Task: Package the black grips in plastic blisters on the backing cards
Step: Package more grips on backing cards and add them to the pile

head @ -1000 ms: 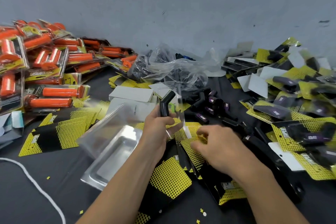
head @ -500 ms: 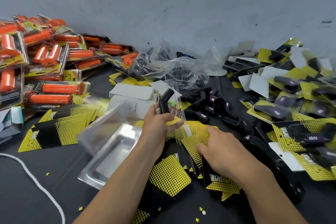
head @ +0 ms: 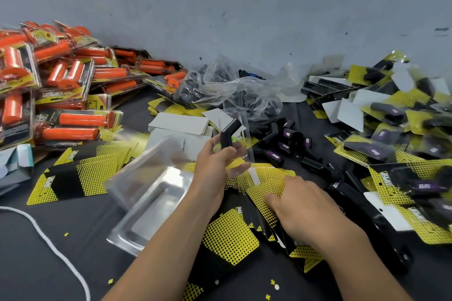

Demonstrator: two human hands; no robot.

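Black grip (head: 226, 140) sits inside a clear blister (head: 247, 151), both held above the table (head: 49, 256) by the left hand (head: 212, 168), its fingers curled round them. The right hand (head: 305, 210) lies curled on the fanned yellow cards (head: 269, 176); whether it pinches one cannot be told.

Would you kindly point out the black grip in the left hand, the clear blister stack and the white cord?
black grip (head: 226, 141): head view, just below its bend.
clear blister stack (head: 156, 203): head view, top blister's recessed floor.
white cord (head: 49, 243): head view, middle of its curve.
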